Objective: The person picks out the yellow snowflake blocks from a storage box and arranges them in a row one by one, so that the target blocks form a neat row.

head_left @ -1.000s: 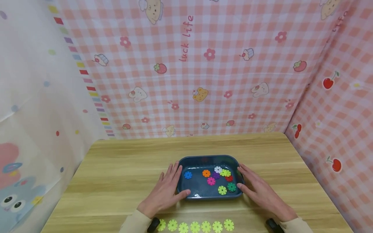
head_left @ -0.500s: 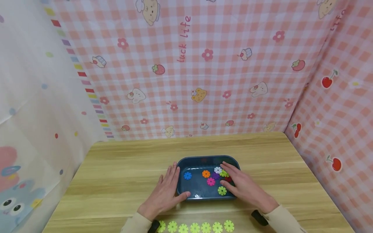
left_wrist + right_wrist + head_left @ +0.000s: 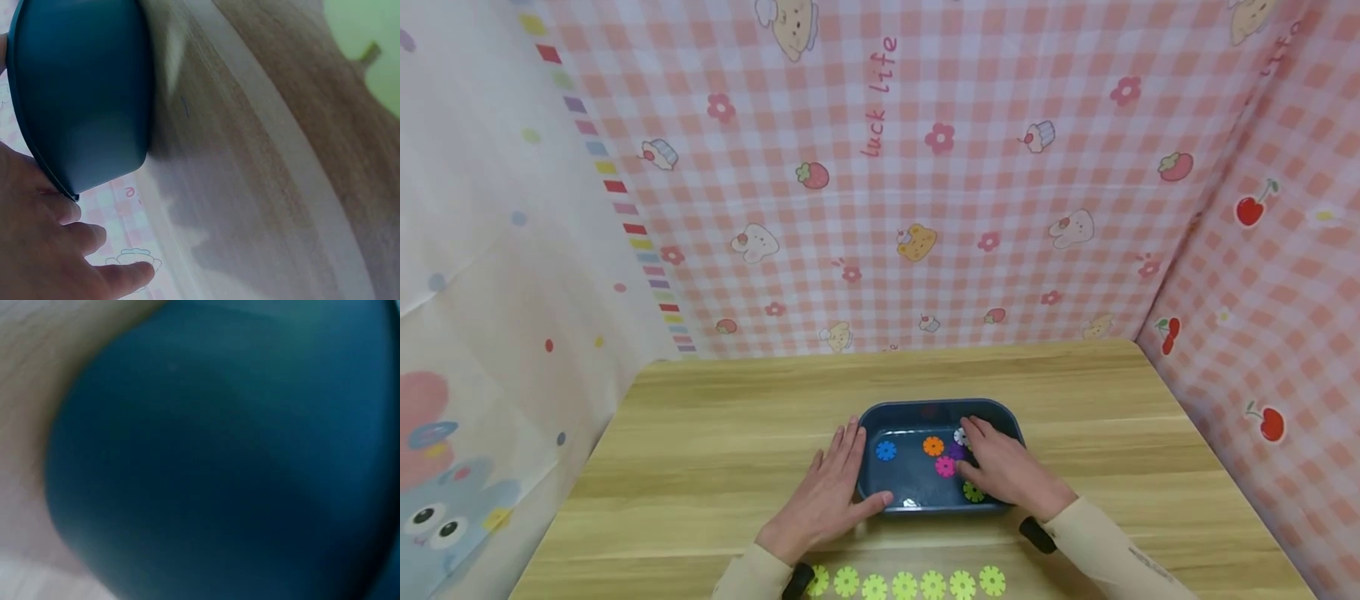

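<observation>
A dark blue tray (image 3: 917,496) holds several small notched plastic discs. Against its left rim lies my left hand (image 3: 825,496), fingers stretched along the outside and thumb over the near corner; in the left wrist view the fingers (image 3: 94,237) meet the tray wall (image 3: 94,94). My right hand (image 3: 1011,467) reaches over the right side into the tray, thumb apart from the fingers, covering some discs. Around it show a white disc (image 3: 960,436), a purple disc (image 3: 957,452), a pink disc (image 3: 945,467) and a yellow-green disc (image 3: 973,492). The tray wall (image 3: 206,456) fills the right wrist view.
An orange disc (image 3: 933,446) and a blue disc (image 3: 886,451) lie farther left in the tray. Several yellow-green discs (image 3: 904,586) form a row along the near part of the wooden table (image 3: 722,442). Patterned cloth (image 3: 850,208) hangs behind and at both sides.
My right hand has moved left from the tray's right rim to over the discs inside, hiding the red and green ones. The left hand has stayed at the left rim.
</observation>
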Demonstrator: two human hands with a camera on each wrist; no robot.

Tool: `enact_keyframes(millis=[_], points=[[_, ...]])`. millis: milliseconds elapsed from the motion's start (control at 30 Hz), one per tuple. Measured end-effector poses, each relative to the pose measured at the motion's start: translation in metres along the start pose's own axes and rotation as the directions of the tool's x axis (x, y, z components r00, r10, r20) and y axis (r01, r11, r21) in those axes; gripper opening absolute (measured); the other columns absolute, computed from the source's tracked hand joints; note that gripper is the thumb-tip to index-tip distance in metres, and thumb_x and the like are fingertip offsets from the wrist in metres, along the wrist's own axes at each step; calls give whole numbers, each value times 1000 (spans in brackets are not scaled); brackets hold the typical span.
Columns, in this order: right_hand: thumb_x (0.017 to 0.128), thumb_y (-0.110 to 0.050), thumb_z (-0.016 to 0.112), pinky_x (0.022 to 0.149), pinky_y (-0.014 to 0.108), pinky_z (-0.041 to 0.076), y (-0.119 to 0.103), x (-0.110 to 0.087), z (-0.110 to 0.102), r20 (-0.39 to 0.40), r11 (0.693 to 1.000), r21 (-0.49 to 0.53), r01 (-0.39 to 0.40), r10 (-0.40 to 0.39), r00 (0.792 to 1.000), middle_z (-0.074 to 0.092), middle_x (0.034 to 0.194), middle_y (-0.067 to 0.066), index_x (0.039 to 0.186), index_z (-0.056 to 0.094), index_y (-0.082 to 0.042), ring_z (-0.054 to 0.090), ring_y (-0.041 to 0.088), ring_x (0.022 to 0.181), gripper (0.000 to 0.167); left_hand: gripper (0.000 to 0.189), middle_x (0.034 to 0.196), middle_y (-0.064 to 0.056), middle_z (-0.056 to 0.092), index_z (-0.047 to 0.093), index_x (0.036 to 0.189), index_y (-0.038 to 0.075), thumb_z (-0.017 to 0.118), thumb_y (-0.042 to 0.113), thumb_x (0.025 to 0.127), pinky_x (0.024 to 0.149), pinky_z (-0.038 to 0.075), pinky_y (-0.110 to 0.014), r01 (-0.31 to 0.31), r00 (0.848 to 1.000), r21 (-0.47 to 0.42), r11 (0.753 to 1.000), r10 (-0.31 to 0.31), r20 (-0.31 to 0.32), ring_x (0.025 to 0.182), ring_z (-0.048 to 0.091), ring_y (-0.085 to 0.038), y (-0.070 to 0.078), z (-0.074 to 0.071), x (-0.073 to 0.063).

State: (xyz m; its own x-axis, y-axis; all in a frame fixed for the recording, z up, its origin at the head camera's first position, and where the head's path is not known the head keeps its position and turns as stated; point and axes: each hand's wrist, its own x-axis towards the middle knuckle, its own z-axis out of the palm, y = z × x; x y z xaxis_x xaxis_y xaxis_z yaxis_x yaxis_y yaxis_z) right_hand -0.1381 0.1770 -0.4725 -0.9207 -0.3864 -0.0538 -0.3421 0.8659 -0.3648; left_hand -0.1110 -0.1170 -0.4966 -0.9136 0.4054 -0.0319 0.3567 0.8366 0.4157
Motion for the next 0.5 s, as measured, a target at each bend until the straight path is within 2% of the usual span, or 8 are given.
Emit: enact_keyframes(millis=[233, 400, 500], points=[[99, -24, 71, 111, 57, 44, -1, 4, 6, 48, 996, 37, -75, 74, 996, 46, 151, 31, 149, 44, 11, 50, 44, 136, 67, 102, 173, -13, 4, 16, 165, 2, 55, 68, 97, 121, 23, -65, -1, 1000, -11, 1000, 1, 13, 158, 8, -36, 3, -1, 1], [98, -19, 71, 114, 56, 42, 1, 5, 5, 66, 980, 192, -47, 35, 997, 50, 152, 24, 151, 46, 5, 51, 39, 137, 63, 103, 173, -13, 3, 15, 165, 2, 55, 69, 97, 122, 23, -64, 4, 1000, -21, 1000, -4, 7, 158, 7, -36, 2, 1, 0], [97, -14, 72, 111, 55, 45, 4, 9, 3, 61, 965, 260, -9, -7, 998, 55, 148, 21, 149, 50, 4, 56, 35, 131, 59, 103, 173, -13, 3, 15, 165, 2, 54, 69, 97, 122, 22, -64, 9, 1000, -20, 1000, -9, 5, 158, 7, -36, 1, 0, -2]])
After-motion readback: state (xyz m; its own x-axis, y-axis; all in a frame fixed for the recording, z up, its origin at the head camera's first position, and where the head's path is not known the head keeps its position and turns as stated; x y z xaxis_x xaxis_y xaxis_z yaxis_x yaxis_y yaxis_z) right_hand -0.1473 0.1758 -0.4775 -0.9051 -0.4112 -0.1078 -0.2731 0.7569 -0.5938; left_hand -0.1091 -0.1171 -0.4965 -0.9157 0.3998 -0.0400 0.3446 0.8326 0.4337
